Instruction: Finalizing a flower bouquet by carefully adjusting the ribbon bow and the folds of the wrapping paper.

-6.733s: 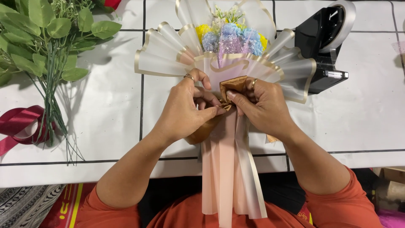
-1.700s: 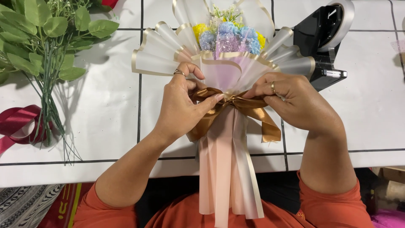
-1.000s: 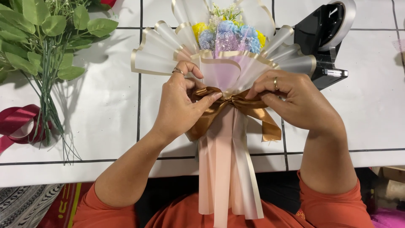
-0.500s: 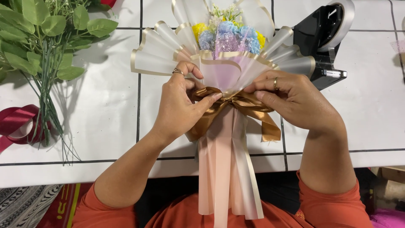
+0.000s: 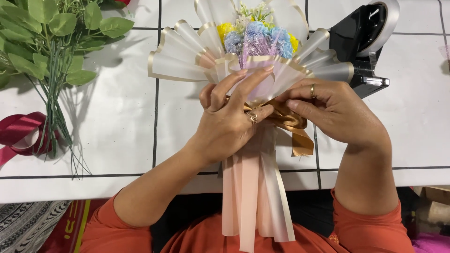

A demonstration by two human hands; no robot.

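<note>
The bouquet [image 5: 253, 51] lay on the white tiled table [image 5: 117, 131] with its long axis running straight away from me, blue and yellow flower heads at the far end, the peach wrap tails hanging over the near edge toward my chest. Its neck sat directly under both hands, left and right about equally near. My left hand [image 5: 229, 124] was wrapped around the neck from the left, fingers half spread and resting on the frosted wrap, so it held the bundle. My right hand [image 5: 335, 110] came in from the right, fingers narrowed to a pinch on the gold ribbon [image 5: 293, 126], whose loose tail dropped just beside the wrap. Leafy stems [image 5: 42, 51] and a tape dispenser [image 5: 363, 42] lay well apart.
</note>
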